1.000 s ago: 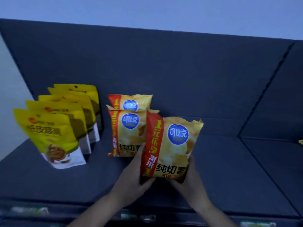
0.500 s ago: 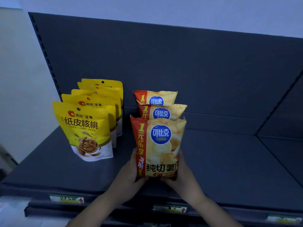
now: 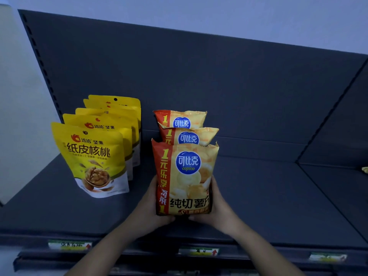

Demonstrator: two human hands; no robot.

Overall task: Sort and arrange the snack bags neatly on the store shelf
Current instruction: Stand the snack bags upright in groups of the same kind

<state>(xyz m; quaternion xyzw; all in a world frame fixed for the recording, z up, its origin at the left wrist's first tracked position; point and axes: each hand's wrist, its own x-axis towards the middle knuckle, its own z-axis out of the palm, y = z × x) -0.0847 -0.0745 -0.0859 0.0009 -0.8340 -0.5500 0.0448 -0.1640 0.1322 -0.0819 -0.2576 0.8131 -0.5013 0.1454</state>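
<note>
An orange and yellow chip bag (image 3: 185, 176) stands upright at the front of a row on the dark shelf (image 3: 258, 196). My left hand (image 3: 151, 206) grips its lower left edge and my right hand (image 3: 217, 206) grips its lower right edge. Two more chip bags (image 3: 189, 136) of the same kind stand behind it, one behind the other. To the left, several yellow walnut bags (image 3: 93, 156) stand in their own row.
The shelf's dark back panel (image 3: 199, 86) rises behind the rows. Price labels (image 3: 199, 251) sit on the front rail. A small yellow object (image 3: 365, 169) shows at the far right edge, on the adjoining shelf section.
The front chip bag was tilted and off to the right of the row; it now stands straight in line in front of the other two. Both hands stayed on its lower edges.
</note>
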